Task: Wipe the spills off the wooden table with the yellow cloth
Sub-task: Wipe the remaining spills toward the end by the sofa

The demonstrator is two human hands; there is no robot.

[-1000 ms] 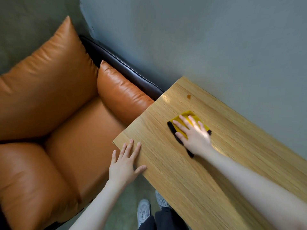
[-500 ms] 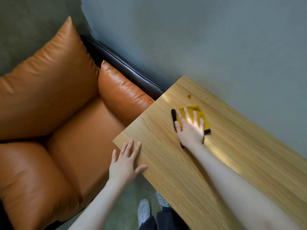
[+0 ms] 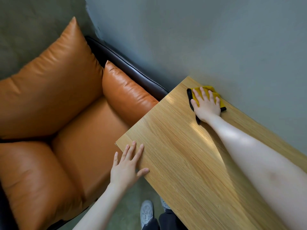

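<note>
Since the earlier frames, right hand (image 3: 206, 106) and yellow cloth (image 3: 214, 93) have slid toward the far corner of the wooden table (image 3: 182, 156), up against the grey-green wall (image 3: 216, 39). Small brown spot seen earlier near that corner no longer shows; the cloth now covers that area. Left hand (image 3: 127, 165) unchanged in place.

Head view:
- Right hand lies flat on the cloth, fingers straight and slightly spread, pressing down. Forearm stretches across the tabletop from the near right.
- Cloth yellow with a black edge showing on its left and right sides; far edge touches or nearly touches the wall, cannot tell which.
- Left hand rests palm-down on the table's near left corner, fingers straight and fanned, thumb along the near edge, holding nothing.
- Orange leather armchair (image 3: 58, 122) sits left of the table, dark frame behind its cushions; arm cushion meets the table's left edge.
- Grey shoes (image 3: 146, 211) and dark trousers at the near bottom, on a green floor.
- No brand, label or writing readable anywhere.
</note>
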